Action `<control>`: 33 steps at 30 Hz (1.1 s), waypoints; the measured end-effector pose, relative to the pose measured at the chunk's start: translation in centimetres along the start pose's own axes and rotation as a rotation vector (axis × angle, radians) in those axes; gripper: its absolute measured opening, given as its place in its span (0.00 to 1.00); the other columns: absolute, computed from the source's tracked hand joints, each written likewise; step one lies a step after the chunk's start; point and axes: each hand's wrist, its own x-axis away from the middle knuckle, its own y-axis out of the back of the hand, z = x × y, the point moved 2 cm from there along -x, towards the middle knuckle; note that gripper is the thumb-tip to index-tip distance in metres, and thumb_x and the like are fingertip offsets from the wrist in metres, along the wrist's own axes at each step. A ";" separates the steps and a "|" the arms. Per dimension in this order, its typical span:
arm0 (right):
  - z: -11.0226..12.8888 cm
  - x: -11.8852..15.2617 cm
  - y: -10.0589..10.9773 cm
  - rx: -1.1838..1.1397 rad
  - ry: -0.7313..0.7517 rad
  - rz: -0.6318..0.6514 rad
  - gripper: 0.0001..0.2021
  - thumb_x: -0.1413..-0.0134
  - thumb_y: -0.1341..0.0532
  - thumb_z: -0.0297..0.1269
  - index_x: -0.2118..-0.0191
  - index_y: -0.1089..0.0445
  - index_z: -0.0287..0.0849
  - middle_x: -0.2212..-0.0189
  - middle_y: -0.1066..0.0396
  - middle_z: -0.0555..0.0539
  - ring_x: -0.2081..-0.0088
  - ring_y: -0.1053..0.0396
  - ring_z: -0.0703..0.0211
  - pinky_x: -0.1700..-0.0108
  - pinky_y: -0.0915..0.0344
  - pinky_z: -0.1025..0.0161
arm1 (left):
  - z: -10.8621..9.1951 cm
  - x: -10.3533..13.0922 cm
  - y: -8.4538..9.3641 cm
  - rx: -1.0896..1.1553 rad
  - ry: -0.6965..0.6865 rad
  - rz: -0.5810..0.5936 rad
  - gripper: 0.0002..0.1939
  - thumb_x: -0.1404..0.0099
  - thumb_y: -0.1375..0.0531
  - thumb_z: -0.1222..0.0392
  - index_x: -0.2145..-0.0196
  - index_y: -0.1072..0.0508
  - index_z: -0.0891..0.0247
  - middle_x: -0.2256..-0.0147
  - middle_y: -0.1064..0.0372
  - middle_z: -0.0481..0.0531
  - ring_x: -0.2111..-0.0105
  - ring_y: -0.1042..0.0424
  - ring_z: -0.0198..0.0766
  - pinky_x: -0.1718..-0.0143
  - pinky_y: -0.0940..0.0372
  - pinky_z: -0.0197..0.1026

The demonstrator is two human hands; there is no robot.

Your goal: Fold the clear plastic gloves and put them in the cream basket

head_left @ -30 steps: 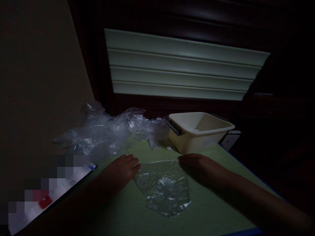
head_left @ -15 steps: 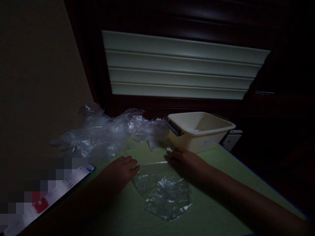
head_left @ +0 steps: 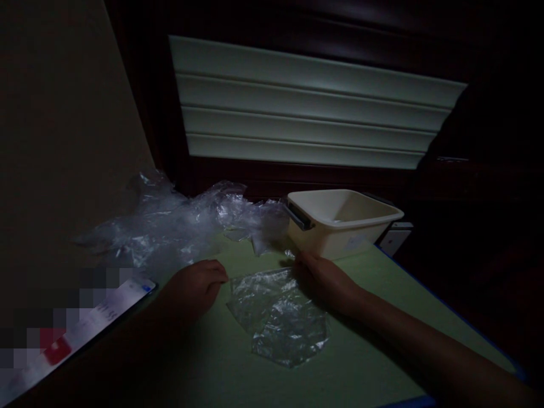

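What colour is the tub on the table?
The tub is cream, seen in the head view.

4 pale slats (head_left: 312, 105) in dark frame (head_left: 276, 178) | wall (head_left: 55, 113), left | red-marked flat object (head_left: 87, 326), lower left | white device (head_left: 394, 242), right

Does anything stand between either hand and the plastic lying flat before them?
Nothing visible: the left hand is at the far left corner of the clear plastic, the right hand at its far right; the cream bin stands beyond.
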 end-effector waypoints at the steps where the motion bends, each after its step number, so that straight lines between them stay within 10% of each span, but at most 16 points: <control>1: -0.1 0.0 0.0 -0.014 -0.007 -0.005 0.06 0.41 0.49 0.30 0.66 0.36 0.40 0.71 0.29 0.41 0.73 0.33 0.56 0.72 0.43 0.63 | -0.1 0.0 0.1 0.050 0.044 -0.019 0.18 0.40 0.53 0.68 0.66 0.22 0.64 0.63 0.26 0.54 0.63 0.27 0.41 0.59 0.34 0.40; 9: 0.1 0.4 0.7 -0.159 -0.021 -0.048 0.05 0.41 0.49 0.32 0.64 0.37 0.42 0.71 0.29 0.43 0.72 0.33 0.56 0.71 0.42 0.63 | -1.3 -0.2 -0.6 0.374 0.313 -0.042 0.29 0.42 0.48 0.43 0.56 0.26 0.70 0.70 0.27 0.54 0.73 0.29 0.40 0.73 0.35 0.38; 27: -1.9 0.3 0.1 -0.678 -0.093 0.143 0.27 0.55 0.32 0.44 0.49 0.38 0.39 0.69 0.31 0.48 0.68 0.31 0.58 0.66 0.33 0.61 | -0.7 -0.4 -1.4 0.457 0.249 0.007 0.15 0.45 0.46 0.50 0.75 0.27 0.63 0.78 0.31 0.47 0.75 0.34 0.36 0.72 0.42 0.36; 33: -1.7 0.1 0.0 -0.668 -0.106 0.191 0.09 0.54 0.34 0.37 0.67 0.31 0.39 0.74 0.31 0.50 0.71 0.32 0.60 0.68 0.35 0.62 | -0.7 -0.5 -1.4 0.486 0.277 0.009 0.14 0.47 0.45 0.50 0.74 0.27 0.63 0.76 0.31 0.48 0.74 0.34 0.37 0.72 0.41 0.36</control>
